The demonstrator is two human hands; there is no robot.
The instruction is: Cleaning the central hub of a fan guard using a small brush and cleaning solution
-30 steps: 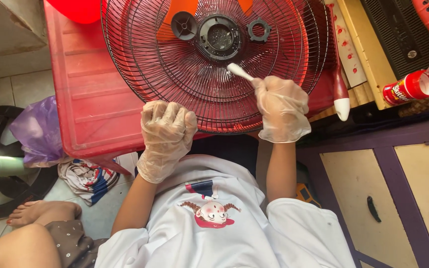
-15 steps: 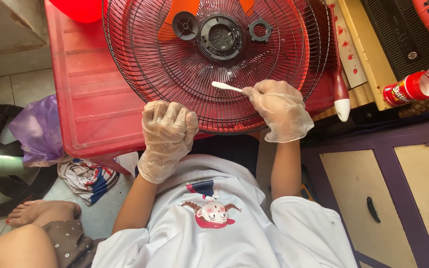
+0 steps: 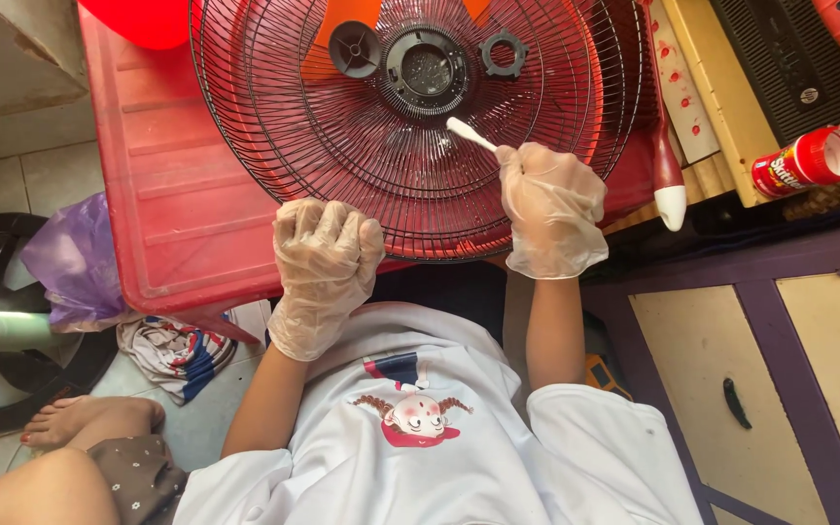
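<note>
Gripping a white brush [image 3: 472,135], right hand [image 3: 551,206] scrubs fan grille [image 3: 342,146].

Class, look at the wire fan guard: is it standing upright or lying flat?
Lying flat. The fan guard rests face-up on the red plastic table, its hub seen from straight above, with loose black parts resting on its wires.

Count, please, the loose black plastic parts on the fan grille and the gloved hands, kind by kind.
Round black plastic cap: 1
Black plastic ring nut: 1
Gloved hands, left hand and right hand: 2
Total: 4
</note>
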